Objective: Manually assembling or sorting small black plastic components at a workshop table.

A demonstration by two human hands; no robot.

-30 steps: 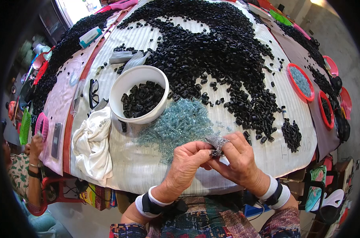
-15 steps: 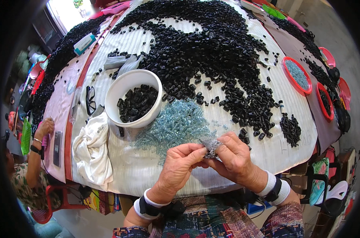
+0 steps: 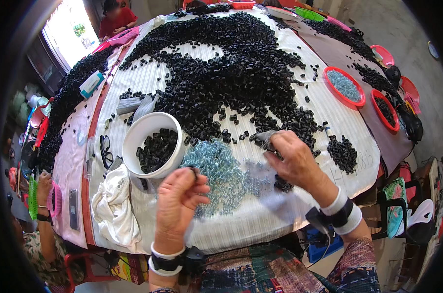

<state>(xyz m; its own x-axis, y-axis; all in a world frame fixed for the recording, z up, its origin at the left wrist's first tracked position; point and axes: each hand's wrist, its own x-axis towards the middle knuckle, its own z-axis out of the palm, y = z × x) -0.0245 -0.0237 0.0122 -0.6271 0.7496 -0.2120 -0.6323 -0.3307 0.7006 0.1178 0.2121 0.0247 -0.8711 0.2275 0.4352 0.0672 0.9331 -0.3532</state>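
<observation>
My left hand (image 3: 180,198) is raised just in front of a white bowl (image 3: 176,155), its fingertips pinched on a small black plastic piece (image 3: 194,171). Inside the bowl are many black plastic pieces (image 3: 157,149). My right hand (image 3: 295,158) is over the near edge of the black heap, closed on a thin grey bundle (image 3: 264,138) that sticks out from its fingertips. What else lies in that grip is hidden. Between my hands spreads a pile of tiny bluish springs (image 3: 216,168).
A large heap of black pieces (image 3: 216,73) covers the table's middle. Left lie eyeglasses (image 3: 105,151), a white cloth (image 3: 115,207) and a phone (image 3: 74,210). Red baskets (image 3: 345,88) and a small pile of black parts (image 3: 342,154) are at right. Other people sit left and at the far end.
My hands, together before on the grey bundle, have come apart. The left moved left toward the bowl with a black piece; the right moved up to the heap's edge with the bundle.
</observation>
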